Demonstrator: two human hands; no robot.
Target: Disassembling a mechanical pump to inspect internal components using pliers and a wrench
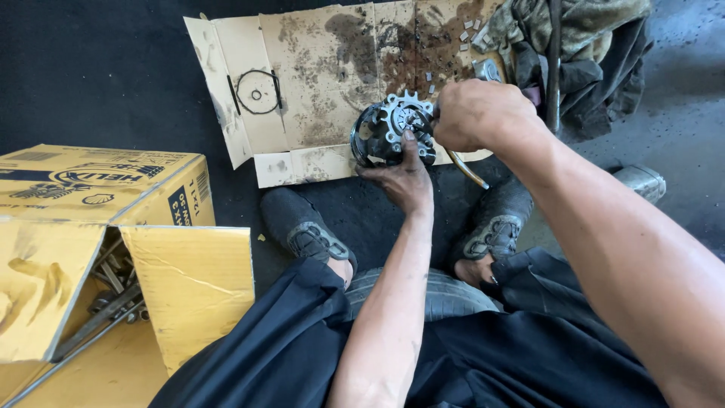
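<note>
yellow box (pixel 98 189) of metal tools (pixel 106 302)

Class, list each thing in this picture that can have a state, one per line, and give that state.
Toothed metal part: held on the cardboard.
Left hand: steadying the part from below.
Right hand: closed, at the part's centre.
Flattened cardboard: unfolded, oil-stained.
Yellow box: flaps open, metal tools inside.
Black ring: lying flat.
</note>
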